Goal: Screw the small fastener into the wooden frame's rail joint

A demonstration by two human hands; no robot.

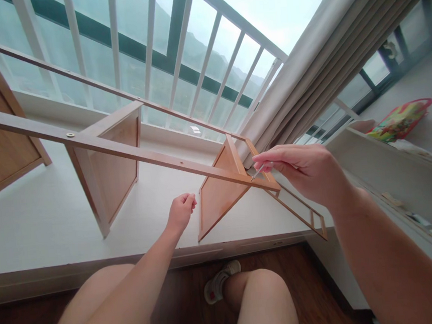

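Note:
A wooden shelf frame (155, 159) lies on its side across the white window ledge, with its long rails running from left to right. At the right end of the near rail, my right hand (303, 169) pinches a thin metal hex key (258, 172). Its lower tip meets the rail near the corner. My left hand (181, 213) is closed and hovers over the ledge, left of the end shelf panel (219, 194) and apart from it. Whatever it may hold is hidden by the curled fingers. Farther left, a middle shelf panel (114, 166) joins both rails.
White railings (149, 52) and a window stand behind the frame. A beige curtain (305, 58) hangs at the right. Past my right arm, a white shelf unit (390, 167) carries a colourful bag (399, 120). My legs are below the ledge (161, 222), over a dark wood floor (186, 305).

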